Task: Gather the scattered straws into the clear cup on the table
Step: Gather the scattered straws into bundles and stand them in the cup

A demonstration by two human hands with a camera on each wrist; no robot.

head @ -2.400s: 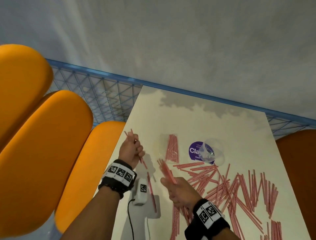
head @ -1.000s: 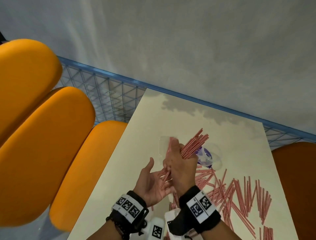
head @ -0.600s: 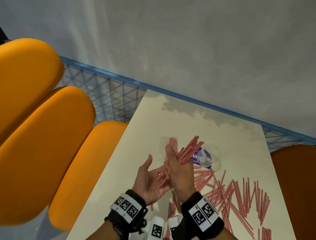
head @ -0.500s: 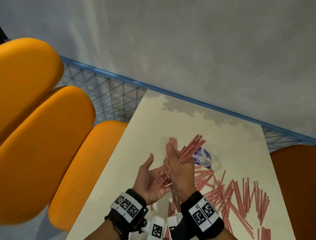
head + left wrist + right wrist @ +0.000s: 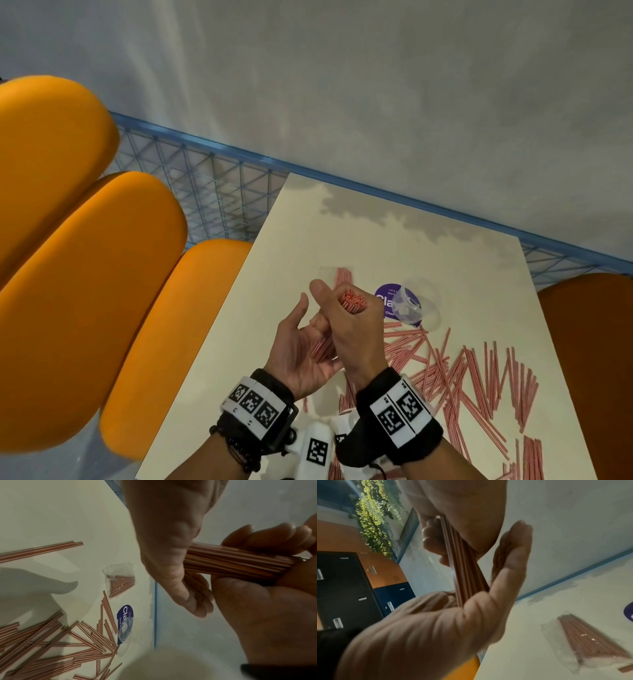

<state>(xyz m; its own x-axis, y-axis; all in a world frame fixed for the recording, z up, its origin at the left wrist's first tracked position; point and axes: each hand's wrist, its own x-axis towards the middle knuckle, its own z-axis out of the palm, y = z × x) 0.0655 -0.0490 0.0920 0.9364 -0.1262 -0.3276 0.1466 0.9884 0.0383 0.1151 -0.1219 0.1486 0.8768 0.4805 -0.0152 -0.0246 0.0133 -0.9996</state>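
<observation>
My right hand grips a bundle of red-and-white straws upright above the table, its top ends facing the head camera. My left hand is held open beside it, palm against the bundle's lower ends, thumb up. The left wrist view shows the bundle running from the right hand to the left palm. The clear cup sits just right of the hands, partly over a purple sticker. Many loose straws lie scattered on the table's right half.
A clear plastic bag of straws lies behind the hands, also visible as the bag in the right wrist view. Orange seat cushions flank the white table on the left, and a blue wire rail runs along the wall.
The hands, apart 2.4 s ago with straws in each, have come together. The right hand has turned the slanted bundle upright, with the left palm staying against its lower ends.
</observation>
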